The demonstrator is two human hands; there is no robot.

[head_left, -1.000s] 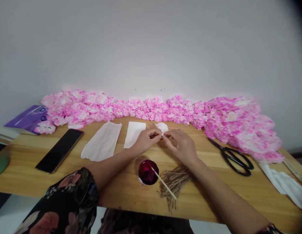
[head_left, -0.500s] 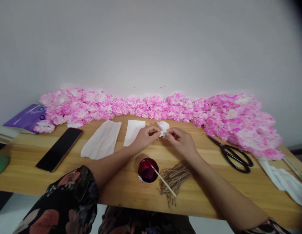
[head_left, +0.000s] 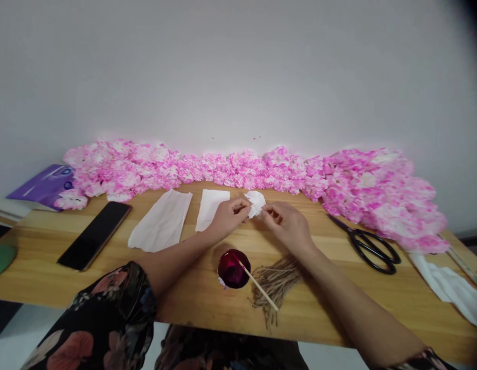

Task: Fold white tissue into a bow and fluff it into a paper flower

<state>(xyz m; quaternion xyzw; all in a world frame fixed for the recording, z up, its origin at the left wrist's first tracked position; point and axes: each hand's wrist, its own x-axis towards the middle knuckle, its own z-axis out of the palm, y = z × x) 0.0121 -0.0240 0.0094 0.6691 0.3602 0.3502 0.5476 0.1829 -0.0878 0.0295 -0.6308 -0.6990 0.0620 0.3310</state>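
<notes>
A ruffled white paper flower (head_left: 256, 203) is pinched between my two hands above the middle of the table. My left hand (head_left: 231, 215) grips its left edge with thumb and fingertips closed. On the opposite edge, my right hand (head_left: 288, 222) holds it in a similar pinch. Below them stands a small bowl of dark magenta liquid (head_left: 231, 271), with a thin wooden stick (head_left: 261, 289) leaning out of it over a bundle of brown twigs (head_left: 279, 280). Just left of my left hand lie a white paper piece (head_left: 209, 205) and a larger white sheet (head_left: 161, 221).
Pink-and-white paper flowers (head_left: 242, 169) form a long row against the wall. Black scissors (head_left: 371, 249) lie at the right, near crumpled white tissue (head_left: 450, 288). A black phone (head_left: 94, 236) and a purple packet (head_left: 46, 186) are on the left of the wooden table (head_left: 177, 303).
The white paper flower has turned slightly and looks more spread and rounded. It has shifted a little to the left between my fingers. Both hands keep their pinch.
</notes>
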